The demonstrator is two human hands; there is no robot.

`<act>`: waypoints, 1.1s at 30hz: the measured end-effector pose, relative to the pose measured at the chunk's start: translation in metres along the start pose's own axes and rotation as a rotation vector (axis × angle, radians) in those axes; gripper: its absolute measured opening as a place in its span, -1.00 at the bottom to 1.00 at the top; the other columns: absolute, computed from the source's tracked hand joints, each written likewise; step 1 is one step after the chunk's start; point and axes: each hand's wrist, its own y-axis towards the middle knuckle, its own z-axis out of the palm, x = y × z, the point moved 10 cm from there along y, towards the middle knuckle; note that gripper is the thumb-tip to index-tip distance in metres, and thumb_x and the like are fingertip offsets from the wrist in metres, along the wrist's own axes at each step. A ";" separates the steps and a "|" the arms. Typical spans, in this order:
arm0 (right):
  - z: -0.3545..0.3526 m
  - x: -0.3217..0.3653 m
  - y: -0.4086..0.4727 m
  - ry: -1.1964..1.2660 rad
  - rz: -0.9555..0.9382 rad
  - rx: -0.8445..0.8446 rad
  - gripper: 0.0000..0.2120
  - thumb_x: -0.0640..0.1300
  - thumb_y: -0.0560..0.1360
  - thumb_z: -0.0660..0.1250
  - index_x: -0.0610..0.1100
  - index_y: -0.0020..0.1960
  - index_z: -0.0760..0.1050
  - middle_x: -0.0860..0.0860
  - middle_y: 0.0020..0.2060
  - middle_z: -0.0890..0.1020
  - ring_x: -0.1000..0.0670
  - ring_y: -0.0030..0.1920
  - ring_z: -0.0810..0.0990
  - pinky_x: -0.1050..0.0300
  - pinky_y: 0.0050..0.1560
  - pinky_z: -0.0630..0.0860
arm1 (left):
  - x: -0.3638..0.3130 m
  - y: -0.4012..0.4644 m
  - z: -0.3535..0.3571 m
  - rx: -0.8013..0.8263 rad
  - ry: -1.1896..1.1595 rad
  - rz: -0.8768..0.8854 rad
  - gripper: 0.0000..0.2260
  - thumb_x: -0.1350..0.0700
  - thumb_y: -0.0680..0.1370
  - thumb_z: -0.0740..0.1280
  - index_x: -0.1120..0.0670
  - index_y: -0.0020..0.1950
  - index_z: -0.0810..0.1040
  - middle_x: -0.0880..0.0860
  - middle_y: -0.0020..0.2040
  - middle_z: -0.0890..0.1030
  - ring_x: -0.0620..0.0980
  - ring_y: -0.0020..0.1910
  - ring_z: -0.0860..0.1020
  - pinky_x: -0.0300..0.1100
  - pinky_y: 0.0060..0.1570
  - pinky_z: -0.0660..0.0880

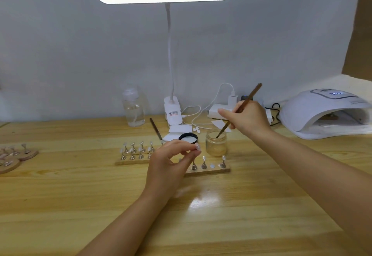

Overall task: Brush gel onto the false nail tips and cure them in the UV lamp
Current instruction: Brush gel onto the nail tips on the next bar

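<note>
My right hand (246, 118) grips a brown-handled brush (240, 108) whose tip dips into a small glass jar of yellowish gel (216, 144). My left hand (171, 160) pinches a small metal stand with a false nail tip (197, 146) above the nearer wooden holder strip (209, 171). On that strip stand three more tips on metal stands, with one bare magnet spot. A second strip (130, 162) to the left carries several tips. The white UV lamp (324, 113) sits at the right, its opening facing me.
A black lid (188, 137) and a second brush (156, 129) lie behind the strips. A clear liquid bottle (134, 107), a clip desk lamp (172, 111), a power strip with cables (218, 113) and white pads stand at the back. Round wooden holders (19, 155) sit far left.
</note>
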 end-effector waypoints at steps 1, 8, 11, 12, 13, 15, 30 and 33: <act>-0.004 -0.005 0.001 0.032 0.031 -0.024 -0.64 0.01 0.44 0.39 -0.09 -0.46 0.42 0.10 -0.59 0.51 0.09 -0.38 0.53 0.19 -0.29 0.41 | 0.000 0.000 0.000 -0.002 0.004 -0.001 -0.91 0.09 0.34 0.38 -0.02 -0.18 0.63 -0.14 -0.24 0.63 -0.15 -0.25 0.55 -0.45 -0.16 0.41; -0.016 -0.029 0.004 0.134 0.131 -0.081 -0.67 0.02 0.46 0.36 -0.12 -0.40 0.43 0.13 -0.70 0.48 0.09 -0.45 0.48 0.17 -0.26 0.42 | 0.002 -0.001 0.000 -0.006 0.013 0.000 -0.90 0.08 0.34 0.38 -0.07 -0.17 0.62 -0.15 -0.23 0.63 -0.17 -0.25 0.54 -0.43 -0.16 0.42; -0.023 -0.029 0.002 0.136 0.100 -0.110 -0.66 0.00 0.47 0.35 -0.12 -0.41 0.42 0.12 -0.69 0.49 0.15 -0.58 0.43 0.21 -0.37 0.37 | 0.003 0.000 0.000 -0.007 0.026 0.006 -0.85 0.18 0.36 0.42 -0.06 -0.16 0.62 -0.15 -0.22 0.63 -0.18 -0.24 0.54 -0.46 -0.17 0.40; -0.026 -0.028 0.001 0.148 0.087 -0.120 -0.66 0.00 0.48 0.35 -0.11 -0.41 0.41 0.12 -0.69 0.49 0.18 -0.62 0.41 0.22 -0.39 0.36 | 0.003 -0.001 0.000 -0.008 0.035 0.009 -0.83 0.22 0.36 0.43 -0.04 -0.16 0.62 -0.15 -0.22 0.62 -0.19 -0.23 0.53 -0.47 -0.18 0.39; -0.028 -0.026 -0.001 0.170 0.074 -0.132 -0.66 0.01 0.48 0.34 -0.11 -0.40 0.40 0.11 -0.68 0.49 0.19 -0.66 0.40 0.23 -0.41 0.36 | 0.003 -0.001 0.000 -0.009 0.045 0.011 -0.82 0.24 0.37 0.43 -0.03 -0.15 0.62 -0.14 -0.22 0.62 -0.19 -0.24 0.53 -0.48 -0.19 0.37; -0.034 -0.019 -0.008 0.237 0.035 -0.160 -0.65 0.04 0.49 0.33 -0.13 -0.38 0.41 0.09 -0.67 0.51 0.19 -0.67 0.41 0.28 -0.46 0.40 | 0.003 -0.001 -0.001 -0.012 0.057 0.007 -0.83 0.24 0.37 0.43 -0.02 -0.15 0.63 -0.13 -0.23 0.62 -0.20 -0.24 0.51 -0.49 -0.20 0.35; -0.003 0.044 -0.100 0.525 -0.481 -0.033 -0.66 0.04 0.50 0.08 -0.01 -0.31 0.54 0.07 -0.46 0.59 0.18 -0.39 0.57 0.38 -0.33 0.47 | 0.009 0.000 0.000 -0.008 0.100 -0.041 -0.81 0.26 0.40 0.42 -0.01 -0.09 0.63 -0.12 -0.20 0.60 -0.10 -0.18 0.54 -0.26 -0.12 0.47; 0.002 0.048 -0.104 0.418 -0.558 -0.018 -0.63 -0.01 0.53 0.08 -0.11 -0.27 0.57 0.09 -0.39 0.59 0.21 -0.34 0.58 0.41 -0.29 0.46 | 0.009 -0.001 0.001 0.003 0.098 -0.040 -0.83 0.27 0.41 0.42 0.04 -0.08 0.65 -0.09 -0.19 0.60 -0.07 -0.15 0.56 -0.16 -0.08 0.50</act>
